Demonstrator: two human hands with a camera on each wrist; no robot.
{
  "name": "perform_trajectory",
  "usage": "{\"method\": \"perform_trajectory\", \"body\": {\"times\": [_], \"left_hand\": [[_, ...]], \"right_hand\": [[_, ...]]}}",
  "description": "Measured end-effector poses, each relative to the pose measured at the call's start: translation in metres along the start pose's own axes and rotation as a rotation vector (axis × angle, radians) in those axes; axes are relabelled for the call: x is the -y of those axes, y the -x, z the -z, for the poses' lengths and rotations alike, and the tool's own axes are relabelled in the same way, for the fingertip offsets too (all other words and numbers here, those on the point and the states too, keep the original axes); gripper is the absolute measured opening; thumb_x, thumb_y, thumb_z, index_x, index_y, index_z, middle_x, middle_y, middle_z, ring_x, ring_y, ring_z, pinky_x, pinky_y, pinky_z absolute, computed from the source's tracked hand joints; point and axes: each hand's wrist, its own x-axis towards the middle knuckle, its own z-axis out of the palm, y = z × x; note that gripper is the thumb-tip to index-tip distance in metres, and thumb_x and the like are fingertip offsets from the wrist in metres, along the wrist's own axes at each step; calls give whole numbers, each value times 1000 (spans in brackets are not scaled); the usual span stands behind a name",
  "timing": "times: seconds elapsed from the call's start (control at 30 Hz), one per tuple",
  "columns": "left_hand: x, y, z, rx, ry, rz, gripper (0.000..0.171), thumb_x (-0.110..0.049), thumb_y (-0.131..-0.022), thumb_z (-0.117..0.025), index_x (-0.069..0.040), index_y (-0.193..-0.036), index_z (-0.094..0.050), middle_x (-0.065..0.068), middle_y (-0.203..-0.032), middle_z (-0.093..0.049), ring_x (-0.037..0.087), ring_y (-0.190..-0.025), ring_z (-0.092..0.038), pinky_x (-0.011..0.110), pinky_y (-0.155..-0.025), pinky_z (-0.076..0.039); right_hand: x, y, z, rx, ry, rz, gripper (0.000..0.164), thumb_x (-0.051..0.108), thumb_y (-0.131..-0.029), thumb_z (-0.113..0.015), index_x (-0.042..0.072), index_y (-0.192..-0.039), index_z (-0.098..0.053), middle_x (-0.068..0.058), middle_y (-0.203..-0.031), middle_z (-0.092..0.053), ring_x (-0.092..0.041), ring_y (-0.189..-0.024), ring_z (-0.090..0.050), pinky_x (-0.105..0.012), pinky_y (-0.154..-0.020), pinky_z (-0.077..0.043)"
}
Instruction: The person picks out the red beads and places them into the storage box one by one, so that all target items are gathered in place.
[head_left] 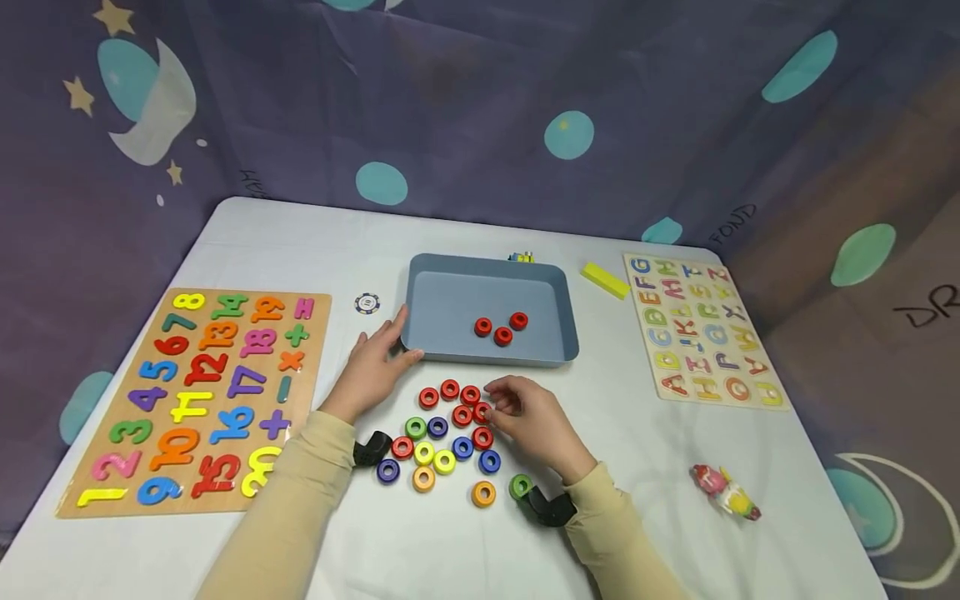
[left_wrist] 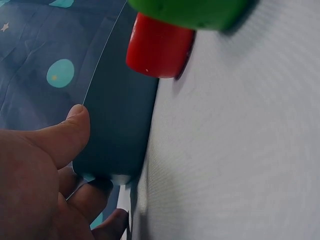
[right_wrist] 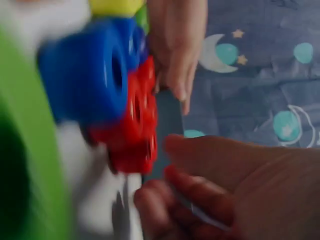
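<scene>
A blue-grey tray [head_left: 487,287] stands mid-table with three red rings [head_left: 503,336] inside. My left hand [head_left: 372,371] holds its near left corner, the thumb on the front wall [left_wrist: 117,115] and the fingers around the side. In front of the tray lies a loose group of thick rings: red, blue, yellow [head_left: 444,462], green [head_left: 415,428] and orange [head_left: 483,494]. My right hand [head_left: 536,421] is at the right of this group, thumb and fingers parted right beside a red ring [head_left: 482,412]. Blur softens its fingertips in the right wrist view.
A number board [head_left: 318,333] lies on the left, a letter board [head_left: 652,367] at the far right. Around the tray are a poker chip [head_left: 367,303], a yellow block [head_left: 606,281] and a small toy [head_left: 521,257]. A colourful figurine [head_left: 726,492] lies near right.
</scene>
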Motion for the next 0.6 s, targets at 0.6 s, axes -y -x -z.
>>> {"method": "perform_trajectory", "body": {"times": [0.6], "left_hand": [[-1,1,1,2,9,-8,78,-44,-94,-57,-28,-155,-12,9,-153,-37,30,-149,-21,51,-124,5]], "right_hand": [[-2,7,-18,-52,-14,-67,18,20,-82,-75,16,-97,-66,5,-83,-60,-7,-71,-55,-18,-61,-48]]}}
